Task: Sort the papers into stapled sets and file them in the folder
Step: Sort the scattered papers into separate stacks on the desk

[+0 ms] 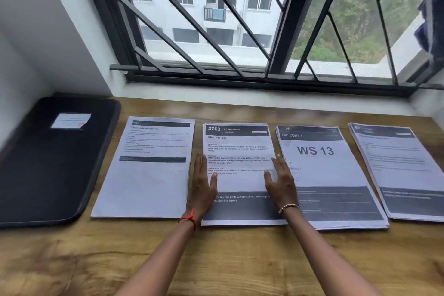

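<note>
both the left hand and right hand lie flat, fingers straight, flanking the "2763" paper stack.

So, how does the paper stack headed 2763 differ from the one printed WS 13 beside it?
The 2763 stack carries small text under Clean Toy Mat; the WS 13 stack shows big letters under BALCONY 1. The left hand and right hand flank the 2763 stack with straight fingers; the WS 13 stack is at most touched at its left edge. Both lie flat, face up, on the wooden table, with a dark bottom band.
</note>
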